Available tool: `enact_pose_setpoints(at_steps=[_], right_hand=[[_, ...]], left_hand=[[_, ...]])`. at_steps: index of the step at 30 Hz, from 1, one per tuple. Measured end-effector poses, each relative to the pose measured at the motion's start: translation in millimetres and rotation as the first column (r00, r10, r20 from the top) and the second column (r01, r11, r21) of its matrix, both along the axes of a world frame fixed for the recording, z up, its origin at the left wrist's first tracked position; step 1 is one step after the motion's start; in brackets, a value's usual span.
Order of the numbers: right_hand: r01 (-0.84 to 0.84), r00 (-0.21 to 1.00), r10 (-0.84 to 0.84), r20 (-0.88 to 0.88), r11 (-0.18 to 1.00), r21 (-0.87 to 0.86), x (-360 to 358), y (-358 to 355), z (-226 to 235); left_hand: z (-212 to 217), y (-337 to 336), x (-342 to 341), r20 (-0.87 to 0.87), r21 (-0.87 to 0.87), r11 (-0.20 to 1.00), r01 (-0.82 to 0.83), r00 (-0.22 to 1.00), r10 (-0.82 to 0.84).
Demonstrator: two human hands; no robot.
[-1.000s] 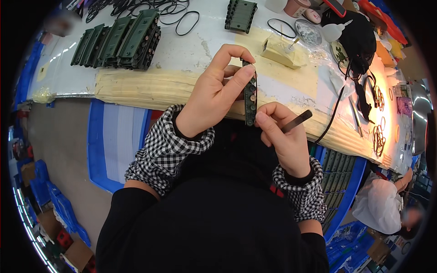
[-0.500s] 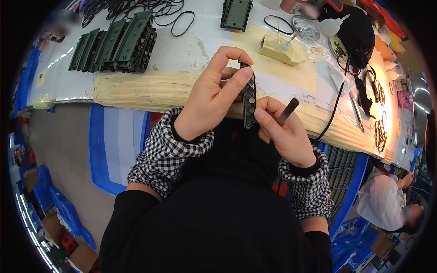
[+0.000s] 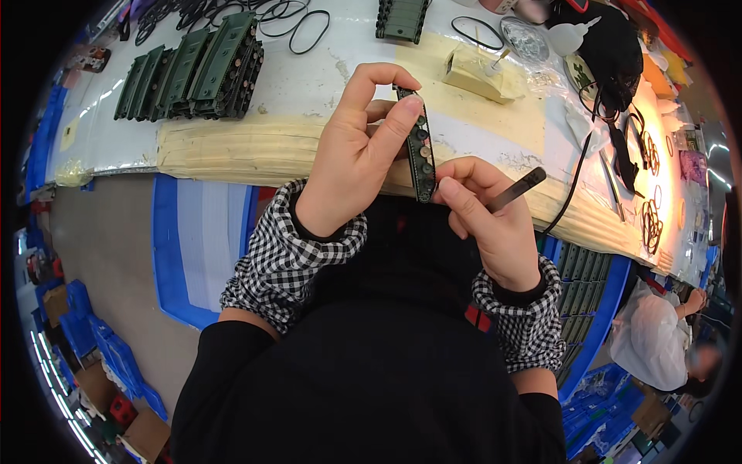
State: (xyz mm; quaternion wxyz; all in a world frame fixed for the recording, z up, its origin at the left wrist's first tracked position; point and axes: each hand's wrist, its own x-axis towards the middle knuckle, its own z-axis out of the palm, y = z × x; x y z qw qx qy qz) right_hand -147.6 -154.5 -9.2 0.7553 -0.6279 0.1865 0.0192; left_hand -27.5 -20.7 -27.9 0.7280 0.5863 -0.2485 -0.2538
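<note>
My left hand (image 3: 357, 151) is closed on a green toy tank chassis (image 3: 421, 158), thumb and fingers pinching its upper end. It stands nearly upright, side-on, with a row of round wheels and a thin black rubber track along its edge. Close to the lower end, my right hand (image 3: 487, 209) is closed around dark flat tweezers (image 3: 519, 189). Their broad end sticks out to the right above my knuckles, while the tips are hidden by my fingers. My right fingertips meet the chassis's lower edge.
Several green chassis (image 3: 205, 69) stand in a row at the back left, below loose black rubber tracks (image 3: 309, 32). Another chassis (image 3: 402, 19) lies farther back. A yellow taped block (image 3: 481, 76) and a squeeze bottle (image 3: 572, 37) are at right. A blue crate (image 3: 166, 255) sits below the table.
Both hands have moved slightly up, and the chassis now leans with its top to the left. The tweezers' broad end has swung to the right and flatter.
</note>
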Motion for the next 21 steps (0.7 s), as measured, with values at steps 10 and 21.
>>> enact_pose_setpoints(at_steps=[10, 21], right_hand=[[-0.153, 0.986, 0.154, -0.057, 0.988, 0.021, -2, -4, -6], [0.021, 0.994, -0.007, 0.107, 0.991, -0.130, -1, 9, -5]], left_hand=[[-6, -4, 2, 0.063, -0.031, 0.995, -0.097, 0.993, 0.098], [5, 0, 0, -0.035, -0.049, 0.997, -0.051, 0.998, 0.050]])
